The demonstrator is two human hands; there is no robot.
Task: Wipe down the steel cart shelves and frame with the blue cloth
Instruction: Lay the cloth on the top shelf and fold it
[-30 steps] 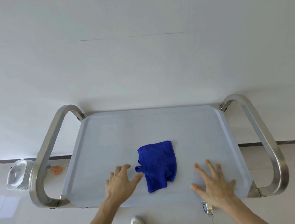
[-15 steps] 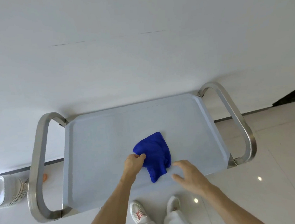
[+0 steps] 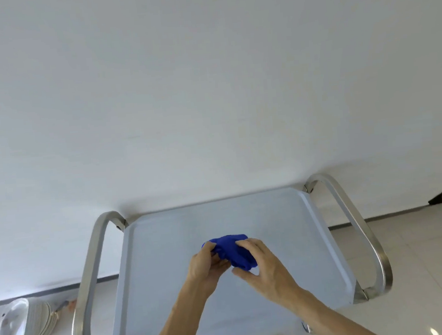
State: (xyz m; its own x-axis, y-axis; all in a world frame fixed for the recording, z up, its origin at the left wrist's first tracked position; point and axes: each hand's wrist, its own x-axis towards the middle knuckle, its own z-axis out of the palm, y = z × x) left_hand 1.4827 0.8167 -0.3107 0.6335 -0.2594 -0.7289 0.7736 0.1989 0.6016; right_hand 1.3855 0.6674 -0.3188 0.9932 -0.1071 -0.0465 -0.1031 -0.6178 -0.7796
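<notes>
From the head camera I see the rectangular brushed-steel cart's top shelf (image 3: 168,252), a shallow tray with a raised rim, standing against a plain white wall (image 3: 207,88). The only thing over it is the bunched royal-blue microfibre cloth (image 3: 235,249), held above the middle of the shelf between both hands; I cannot tell whether any part of it touches the steel. My left hand (image 3: 205,265) grips the cloth's left edge, fingers curled round a fold. My right hand (image 3: 263,265) holds it from the right, fingers curved over the top of the bundle and thumb underneath. A looped flat steel handle (image 3: 90,272) frames the shelf's left end and a matching steel loop (image 3: 362,235) the right end. On the glossy pale tiled floor (image 3: 421,243), left of the cart and near the wall, lies a leaning stack of white plates (image 3: 22,323), with a small blurred orange object (image 3: 71,304) just beside it.
</notes>
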